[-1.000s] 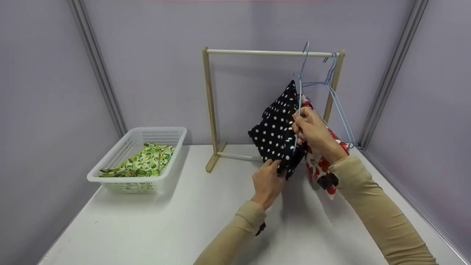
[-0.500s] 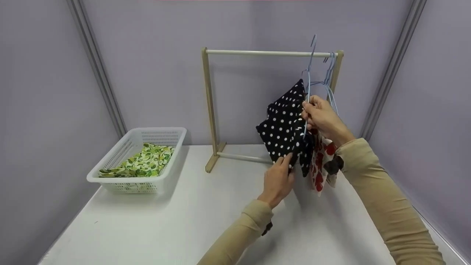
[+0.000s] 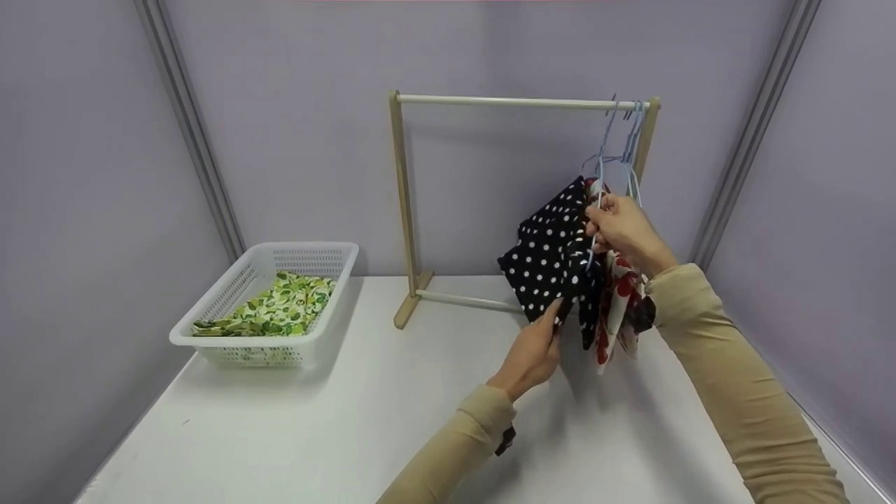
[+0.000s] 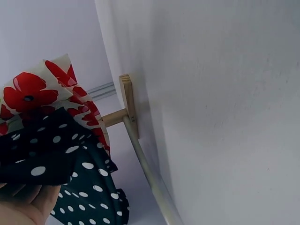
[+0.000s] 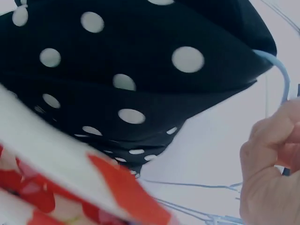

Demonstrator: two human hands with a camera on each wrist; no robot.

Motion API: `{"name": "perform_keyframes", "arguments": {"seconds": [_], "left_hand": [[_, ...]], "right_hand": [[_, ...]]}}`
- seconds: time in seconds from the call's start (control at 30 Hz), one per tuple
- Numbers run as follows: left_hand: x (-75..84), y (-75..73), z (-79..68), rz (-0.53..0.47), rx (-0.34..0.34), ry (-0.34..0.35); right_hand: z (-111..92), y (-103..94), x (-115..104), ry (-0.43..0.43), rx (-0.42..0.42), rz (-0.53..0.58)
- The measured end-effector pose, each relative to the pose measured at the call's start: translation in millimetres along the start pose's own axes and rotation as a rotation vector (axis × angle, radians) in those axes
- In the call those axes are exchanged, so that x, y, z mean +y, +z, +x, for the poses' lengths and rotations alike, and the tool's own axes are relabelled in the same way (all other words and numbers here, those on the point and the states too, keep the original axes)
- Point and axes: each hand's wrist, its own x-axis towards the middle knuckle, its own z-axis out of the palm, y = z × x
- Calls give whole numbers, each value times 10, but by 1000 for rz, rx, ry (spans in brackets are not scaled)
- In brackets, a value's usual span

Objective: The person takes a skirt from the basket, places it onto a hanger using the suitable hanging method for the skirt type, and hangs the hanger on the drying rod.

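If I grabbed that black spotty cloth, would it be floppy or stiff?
Probably floppy: the black spotty cloth hangs in soft folds. It's likely light too, since the edge by the left hand looks thin. Pushed, it would probably bunch up, though the blue hanger poking into it might hold part out.

The person has both arms (image 3: 721,378) stretched forward, in tan sleeves (image 3: 451,451) that stop just short of the hands. The right hand (image 3: 623,222) is the higher of the two, thumb and fingers curled into a pinch. Lower and nearer the body, the left hand (image 3: 533,353) angles upward; it seems to be gripping too, though its fingertips are partly hidden from me.
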Motion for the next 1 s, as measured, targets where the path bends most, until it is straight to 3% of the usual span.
{"name": "perform_keyframes", "arguments": {"seconds": [0.27,0.57,0.73,1.0], "left_hand": [[28,40,-30,-18,-22,70],[1,45,-48,-49,-12,56],[-14,56,-66,-46,-23,38],[33,69,-47,-62,-37,53]], "right_hand": [[-19,-137,-20,44,56,-264],[182,-202,-156,-52,124,-630],[266,-215,-210,-48,115,-656],[232,-374,-214,-58,105,-691]]}}
